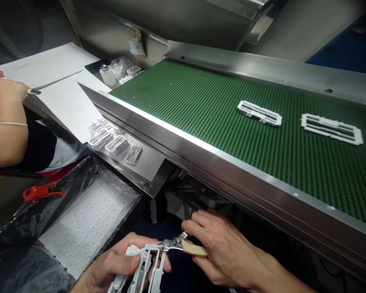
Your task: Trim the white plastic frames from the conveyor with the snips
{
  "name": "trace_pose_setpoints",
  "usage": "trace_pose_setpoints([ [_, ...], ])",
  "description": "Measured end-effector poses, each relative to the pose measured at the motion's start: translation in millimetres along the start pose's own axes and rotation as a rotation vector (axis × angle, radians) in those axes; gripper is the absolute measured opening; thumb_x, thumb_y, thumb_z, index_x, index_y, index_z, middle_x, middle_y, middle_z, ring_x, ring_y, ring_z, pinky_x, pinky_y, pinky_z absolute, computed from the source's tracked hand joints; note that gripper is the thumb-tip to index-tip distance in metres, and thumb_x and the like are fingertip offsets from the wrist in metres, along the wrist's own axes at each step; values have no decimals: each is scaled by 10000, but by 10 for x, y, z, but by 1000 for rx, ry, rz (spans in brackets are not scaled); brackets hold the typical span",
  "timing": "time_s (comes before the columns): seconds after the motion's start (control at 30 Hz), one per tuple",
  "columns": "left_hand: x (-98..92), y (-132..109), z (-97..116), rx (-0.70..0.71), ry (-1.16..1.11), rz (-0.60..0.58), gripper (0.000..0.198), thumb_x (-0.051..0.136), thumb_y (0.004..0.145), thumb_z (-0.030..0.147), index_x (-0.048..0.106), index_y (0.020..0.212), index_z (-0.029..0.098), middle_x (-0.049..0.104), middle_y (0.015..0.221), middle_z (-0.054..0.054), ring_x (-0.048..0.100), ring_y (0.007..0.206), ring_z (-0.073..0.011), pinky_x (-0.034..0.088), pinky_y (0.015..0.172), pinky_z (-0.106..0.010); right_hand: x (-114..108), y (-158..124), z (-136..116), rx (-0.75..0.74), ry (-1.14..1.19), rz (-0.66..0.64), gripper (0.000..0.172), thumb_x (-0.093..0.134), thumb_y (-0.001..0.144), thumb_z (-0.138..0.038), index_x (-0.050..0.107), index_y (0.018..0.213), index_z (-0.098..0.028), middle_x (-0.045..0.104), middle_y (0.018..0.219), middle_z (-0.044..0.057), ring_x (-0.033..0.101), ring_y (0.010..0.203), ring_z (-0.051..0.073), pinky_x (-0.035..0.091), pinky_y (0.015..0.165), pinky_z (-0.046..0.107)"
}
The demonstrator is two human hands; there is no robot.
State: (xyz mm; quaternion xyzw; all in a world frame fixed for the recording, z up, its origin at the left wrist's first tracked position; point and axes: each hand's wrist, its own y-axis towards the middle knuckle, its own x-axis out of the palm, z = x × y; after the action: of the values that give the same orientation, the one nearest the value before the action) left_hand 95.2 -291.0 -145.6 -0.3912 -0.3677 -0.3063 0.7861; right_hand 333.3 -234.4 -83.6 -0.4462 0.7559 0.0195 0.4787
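My left hand (122,260) is closed around several white plastic frames (143,266) at the bottom centre. Just right of it, my right hand (222,248) grips a pair of nippers (195,248) with cream handles. The metal jaws of the nippers touch the top edge of one held frame. Two more white frames (259,112) lie apart on the green conveyor belt (183,93) at the right. Stacks of similar frames (100,136) rest on the metal ledge left of the conveyor, with a single one nearer its end.
The conveyor's metal side rail (201,150) runs diagonally beyond my hands. At lower left stands a plastic-lined box (134,195) with a white sheet inside and a red tool (38,193) at its edge. Another person's arm (9,106) reaches over white boards (70,101).
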Motion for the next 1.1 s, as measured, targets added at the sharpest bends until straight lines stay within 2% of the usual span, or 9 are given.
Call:
trace_pose_setpoints([
  [0.13, 9, 20, -7, 6, -4, 3, 596, 725, 654, 568, 732, 958, 56, 516, 590, -47, 328, 390, -55, 215, 364, -198, 36, -6, 10, -27, -83, 44, 89, 521, 723, -159, 488, 782, -217, 521, 757, -8, 474, 659, 148, 362, 601, 277],
  [0.27, 16, 16, -27, 7, -18, 26, 590, 738, 651, 564, 742, 946, 52, 549, 605, -59, 367, 403, -53, 268, 383, -190, 91, 3, 41, -63, -90, 94, 108, 515, 695, -124, 476, 727, -219, 511, 694, -11, 453, 593, 142, 319, 547, 278],
  [0.37, 21, -3, -39, 43, -111, 56, 548, 778, 655, 495, 731, 1034, 102, 693, 827, -131, 493, 475, -79, 343, 420, -179, 121, 21, 55, 8, 117, 118, 101, 501, 708, -117, 479, 700, -215, 506, 659, -19, 459, 574, 129, 305, 523, 257],
  [0.43, 22, -9, -44, 73, -200, 76, 570, 811, 648, 432, 692, 1126, 144, 709, 982, -151, 571, 555, -104, 401, 471, -175, 141, 32, 30, 124, 311, 130, 99, 497, 790, -171, 482, 702, -212, 510, 645, -30, 463, 572, 116, 312, 521, 237],
  [0.53, 30, 14, -39, 117, -255, 153, 530, 803, 702, 353, 651, 1173, 163, 701, 1015, -142, 626, 655, -126, 466, 573, -187, 209, 45, -80, 303, 533, 147, 204, 492, 882, -342, 483, 724, -213, 496, 612, -51, 438, 550, 103, 320, 510, 221],
  [0.6, 49, 50, -28, 165, -242, 253, 401, 756, 768, 289, 643, 1142, 198, 688, 1022, -110, 648, 752, -155, 494, 672, -228, 298, 62, -194, 370, 625, 144, 198, 563, 834, -381, 490, 746, -219, 505, 617, -55, 455, 566, 109, 342, 518, 216],
  [0.7, 98, 112, -13, 233, -191, 363, 290, 705, 813, 247, 620, 1089, 234, 654, 1026, -68, 651, 859, -210, 493, 767, -301, 455, 119, -366, 389, 760, 169, 204, 682, 684, -284, 509, 775, -227, 569, 702, -41, 527, 651, 135, 388, 557, 214],
  [0.87, 149, 170, -13, 253, -138, 470, 233, 628, 872, 299, 603, 1089, 219, 643, 835, -42, 633, 774, -184, 491, 719, -271, 553, 205, -466, 427, 873, 239, 130, 616, 669, -233, 527, 763, -223, 558, 626, -52, 509, 568, 119, 407, 541, 214],
  [1.1, 47, 205, -17, 289, -246, 522, 331, 589, 890, 359, 620, 1148, 153, 648, 688, -57, 570, 538, -117, 445, 494, -171, 506, 149, -301, 310, 645, 454, 99, 548, 820, -306, 591, 848, -222, 621, 676, -17, 567, 573, 127, 441, 561, 209],
])
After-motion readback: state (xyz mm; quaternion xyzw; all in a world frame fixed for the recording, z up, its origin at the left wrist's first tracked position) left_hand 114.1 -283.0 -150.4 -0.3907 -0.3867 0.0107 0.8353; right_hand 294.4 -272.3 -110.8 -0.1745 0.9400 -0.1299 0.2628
